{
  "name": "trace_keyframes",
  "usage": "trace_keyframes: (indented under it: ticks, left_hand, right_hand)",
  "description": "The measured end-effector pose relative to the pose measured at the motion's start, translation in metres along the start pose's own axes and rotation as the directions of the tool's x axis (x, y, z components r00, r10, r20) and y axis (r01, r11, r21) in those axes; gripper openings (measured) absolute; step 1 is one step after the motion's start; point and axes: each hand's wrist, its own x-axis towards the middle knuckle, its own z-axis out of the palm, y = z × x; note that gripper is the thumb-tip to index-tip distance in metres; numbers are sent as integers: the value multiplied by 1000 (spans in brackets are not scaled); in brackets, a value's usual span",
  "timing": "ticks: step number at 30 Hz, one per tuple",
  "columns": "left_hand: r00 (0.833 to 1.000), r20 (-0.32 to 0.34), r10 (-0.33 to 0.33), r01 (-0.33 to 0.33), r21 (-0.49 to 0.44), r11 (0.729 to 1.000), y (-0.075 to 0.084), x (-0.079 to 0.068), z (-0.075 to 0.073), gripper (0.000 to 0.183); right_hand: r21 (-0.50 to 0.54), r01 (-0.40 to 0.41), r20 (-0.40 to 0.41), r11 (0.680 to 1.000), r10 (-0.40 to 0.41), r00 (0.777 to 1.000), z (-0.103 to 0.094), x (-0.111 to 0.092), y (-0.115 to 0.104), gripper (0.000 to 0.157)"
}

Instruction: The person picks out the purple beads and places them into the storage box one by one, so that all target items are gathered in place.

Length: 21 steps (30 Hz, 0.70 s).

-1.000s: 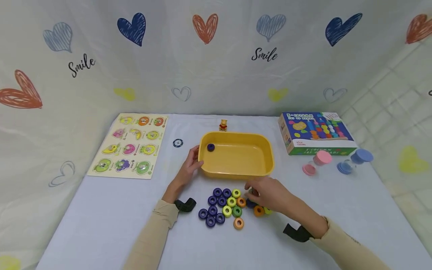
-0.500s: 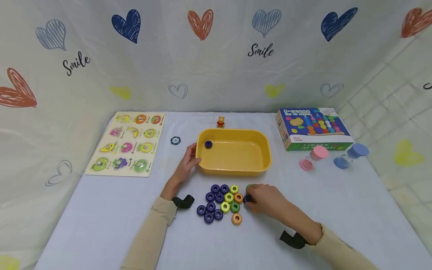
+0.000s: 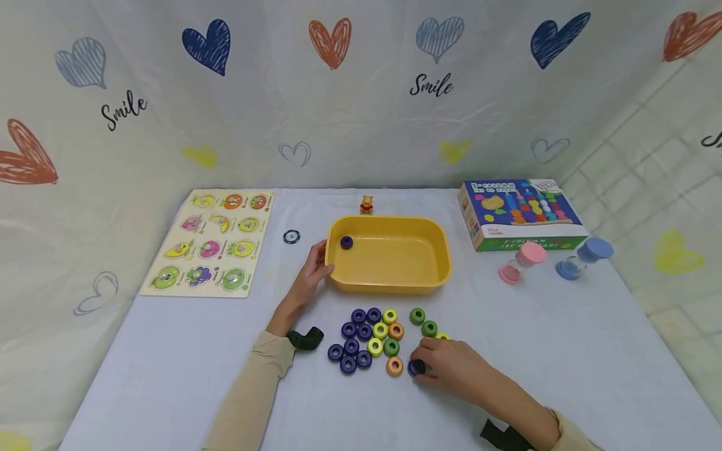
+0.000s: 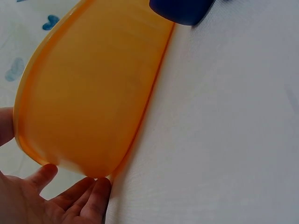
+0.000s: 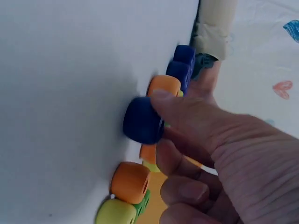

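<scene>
A yellow tray (image 3: 386,289) stands mid-table with one dark blue bead (image 3: 346,242) inside, near its left end. My left hand (image 3: 309,270) holds the tray's left end; in the left wrist view its fingertips (image 4: 100,191) press the outer wall. In front of the tray lies a group of ring beads: several dark blue ones (image 3: 348,329), yellow-green ones (image 3: 380,330), orange ones (image 3: 396,331) and a green one (image 3: 392,347). My right hand (image 3: 454,369) pinches a dark blue bead (image 5: 143,121) between thumb and finger, right of the group. The hand hides part of the beads beneath it.
Two green beads (image 3: 423,321) lie behind the right hand. A colourful box (image 3: 521,216) with two small sand timers, pink (image 3: 521,263) and blue (image 3: 583,258), stands at right. A fruit board (image 3: 209,244), a round chip (image 3: 291,236) and a bear figure (image 3: 366,205) are left and behind.
My right hand has moved toward the table's front and carried a dark blue bead nearer to me, uncovering two green beads. My left hand has stayed on the tray.
</scene>
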Motion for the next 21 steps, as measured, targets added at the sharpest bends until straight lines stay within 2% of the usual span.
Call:
trace_keyframes:
  ticks: [3, 7, 14, 17, 21]
  left_hand:
    - [1000, 5, 0, 0, -1, 1000, 0, -1, -1, 52]
    - [1000, 8, 0, 0, 2, 1000, 0, -2, -2, 52]
    - [1000, -5, 7, -7, -13, 1000, -1, -3, -2, 52]
    - [1000, -1, 3, -3, -13, 1000, -1, -3, -2, 52]
    - [1000, 1, 15, -15, -13, 1000, -1, -1, -1, 52]
  right_hand:
    - [111, -20, 49, 994, 14, 999, 3, -10, 1, 23]
    - [263, -65, 98, 963, 40, 994, 9, -20, 7, 25]
    - [380, -103, 154, 919, 47, 987, 13, -28, 20, 30]
    - [420, -109, 176, 901, 37, 984, 4, -30, 26, 31]
    - [420, -110, 165, 901, 43, 985, -23, -26, 37, 34]
